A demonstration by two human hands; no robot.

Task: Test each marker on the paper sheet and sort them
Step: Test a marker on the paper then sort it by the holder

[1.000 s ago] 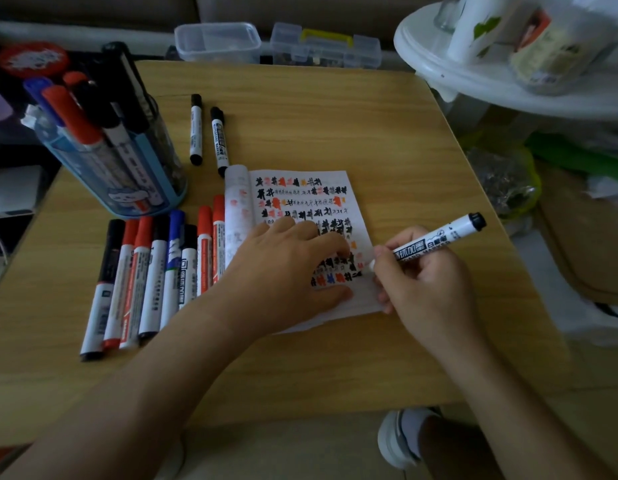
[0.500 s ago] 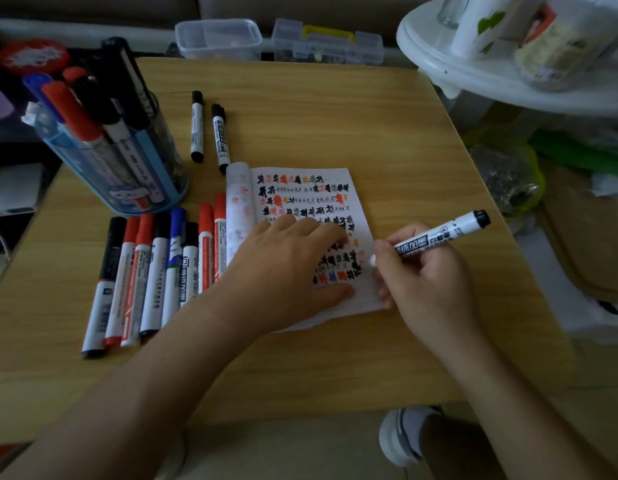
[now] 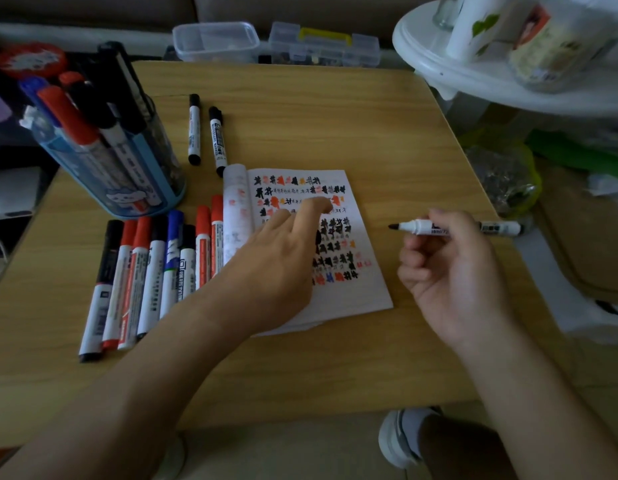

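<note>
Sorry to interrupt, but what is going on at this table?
A person is testing markers. The right hand holds an uncapped black marker beside the paper sheet, its tip off the page. The left hand is over the sheet, index finger pointing at the red and black test marks. A row of markers lies left of the sheet.

Bare table [image 3: 300,109] is lying open beyond the paper [image 3: 356,292] and along the near edge. The cup [image 3: 127,174], marker row [image 3: 151,268] and two loose markers [image 3: 194,129] are crowding the left; a shelf [image 3: 473,81] is standing by the far right corner.
</note>
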